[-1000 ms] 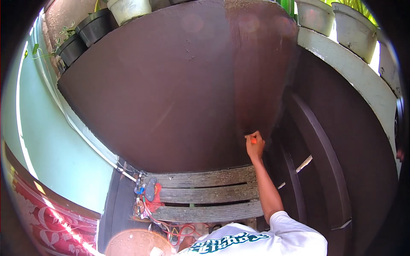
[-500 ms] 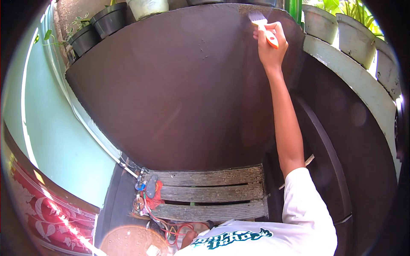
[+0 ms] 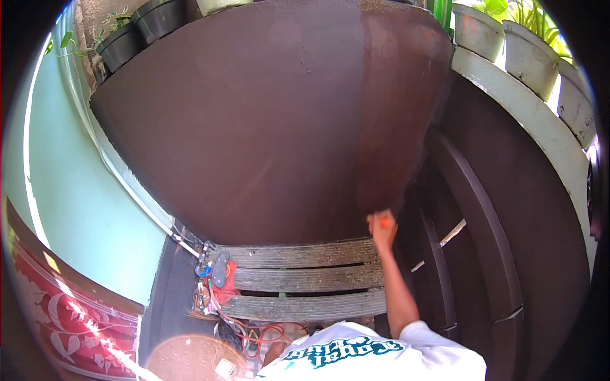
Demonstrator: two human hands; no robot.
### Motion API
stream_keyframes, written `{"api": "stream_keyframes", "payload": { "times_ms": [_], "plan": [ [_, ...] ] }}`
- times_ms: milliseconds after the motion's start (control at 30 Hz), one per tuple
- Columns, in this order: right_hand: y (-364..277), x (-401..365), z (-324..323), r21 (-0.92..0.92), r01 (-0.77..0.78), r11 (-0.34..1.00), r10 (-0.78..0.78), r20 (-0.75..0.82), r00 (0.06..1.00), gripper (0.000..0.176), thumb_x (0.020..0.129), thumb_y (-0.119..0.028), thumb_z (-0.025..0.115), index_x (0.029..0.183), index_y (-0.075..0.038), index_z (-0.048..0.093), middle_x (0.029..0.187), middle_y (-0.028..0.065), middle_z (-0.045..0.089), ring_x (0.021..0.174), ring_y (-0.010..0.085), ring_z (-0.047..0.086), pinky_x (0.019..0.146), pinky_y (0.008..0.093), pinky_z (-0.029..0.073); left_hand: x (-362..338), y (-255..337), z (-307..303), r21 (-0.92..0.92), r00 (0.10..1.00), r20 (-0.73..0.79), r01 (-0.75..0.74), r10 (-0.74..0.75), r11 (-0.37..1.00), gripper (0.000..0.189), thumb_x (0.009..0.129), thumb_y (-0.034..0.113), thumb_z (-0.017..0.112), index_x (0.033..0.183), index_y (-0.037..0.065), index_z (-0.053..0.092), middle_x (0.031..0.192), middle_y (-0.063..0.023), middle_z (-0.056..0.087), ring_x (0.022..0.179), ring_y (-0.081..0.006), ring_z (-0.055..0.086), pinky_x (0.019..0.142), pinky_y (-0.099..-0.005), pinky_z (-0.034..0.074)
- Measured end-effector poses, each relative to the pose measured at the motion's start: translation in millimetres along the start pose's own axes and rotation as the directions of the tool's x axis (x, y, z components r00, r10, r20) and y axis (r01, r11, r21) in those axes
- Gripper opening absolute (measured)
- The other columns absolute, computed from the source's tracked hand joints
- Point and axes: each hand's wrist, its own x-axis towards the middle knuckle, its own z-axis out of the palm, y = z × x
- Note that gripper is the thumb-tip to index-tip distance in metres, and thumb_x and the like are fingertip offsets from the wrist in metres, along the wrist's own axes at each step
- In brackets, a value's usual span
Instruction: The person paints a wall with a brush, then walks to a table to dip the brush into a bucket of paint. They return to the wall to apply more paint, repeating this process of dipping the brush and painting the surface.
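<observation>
My right hand [image 3: 383, 227] is closed around a paintbrush at the lower right of the brown wall [image 3: 267, 140]. Only the orange handle end of the paintbrush [image 3: 386, 223] shows; its bristles are hidden by the hand. A redder brown strip [image 3: 389, 114] runs down the wall from the top edge to where the brush is. At the bottom, beside my white shirt, a bit of my left hand or forearm [image 3: 274, 351] shows; its fingers cannot be made out.
Below the wall is a slatted wooden bench [image 3: 305, 279] with a red cloth [image 3: 227, 286] and a grey sandal-like item [image 3: 220, 269] at its left end. Potted plants [image 3: 530, 57] line the ledges above. A brown round stool-like top [image 3: 190, 359] stands at lower left.
My right hand has moved down from the wall's top right to near the bench, still holding the paintbrush. The redder strip on the wall is now in full view.
</observation>
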Motion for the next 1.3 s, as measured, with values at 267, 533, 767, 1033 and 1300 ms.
{"api": "stream_keyframes", "payload": {
  "times_ms": [267, 533, 767, 1033, 1300],
  "plan": [
    [115, -196, -62, 0.131, -0.666, 0.735, 0.64, 0.192, 0.744, 0.02, 0.102, -0.025, 0.064, 0.094, -0.011, 0.052, 0.084, 0.0151, 0.076, 0.062, 0.0198, 0.072, 0.049, 0.0323, 0.058, 17, -4, -12, -0.011, 1.0, 0.005, -0.001, 0.001, 1.0, 0.025, 0.088, 0.017, 0.055, 0.102, 0.001, 0.068, 0.102, -0.0163, 0.074, 0.08, -0.0264, 0.072, 0.07, -0.0438, 0.057],
    [107, -256, -66, 0.115, -0.748, 0.653, 0.721, 0.206, 0.661, 0.018, 0.104, -0.028, 0.061, 0.101, -0.013, 0.052, 0.097, 0.0158, 0.077, 0.069, 0.0202, 0.073, 0.056, 0.033, 0.06, 46, -1, -20, -0.011, 0.997, -0.011, -0.076, 0.076, 0.997, 0.023, 0.088, 0.016, 0.056, 0.098, 0.0, 0.07, 0.098, -0.0145, 0.073, 0.074, -0.0261, 0.073, 0.064, -0.0438, 0.056],
    [78, -290, -38, -0.016, -0.73, 0.683, 0.678, 0.387, 0.626, 0.013, 0.102, -0.023, 0.063, 0.102, -0.014, 0.054, 0.094, 0.0144, 0.076, 0.074, 0.0206, 0.073, 0.058, 0.0337, 0.061, 19, -45, -22, -0.227, 0.997, -0.068, -0.037, 0.022, 0.973, 0.021, 0.091, 0.02, 0.056, 0.1, 0.004, 0.066, 0.097, -0.0102, 0.074, 0.08, -0.023, 0.072, 0.067, -0.0409, 0.055],
    [67, -322, -16, -0.137, -0.684, 0.716, 0.587, 0.649, 0.484, 0.008, 0.104, -0.019, 0.059, 0.106, -0.012, 0.057, 0.096, 0.0114, 0.076, 0.073, 0.0164, 0.072, 0.059, 0.0323, 0.06, -49, -144, 12, -0.452, 0.974, -0.154, 0.08, -0.166, 0.889, 0.027, 0.091, 0.023, 0.054, 0.109, 0.003, 0.061, 0.101, -0.0124, 0.074, 0.086, -0.0255, 0.073, 0.076, -0.0435, 0.056],
    [71, -342, -8, -0.167, -0.679, 0.715, 0.554, 0.728, 0.404, 0.008, 0.103, -0.021, 0.062, 0.103, -0.013, 0.059, 0.098, 0.0116, 0.077, 0.074, 0.0181, 0.072, 0.059, 0.0333, 0.059, -113, -241, 145, -0.675, 0.929, -0.225, 0.068, -0.293, 0.734, 0.028, 0.088, 0.024, 0.057, 0.101, 0.002, 0.068, 0.093, -0.0117, 0.074, 0.074, -0.024, 0.072, 0.066, -0.0396, 0.057]
  ]
}}
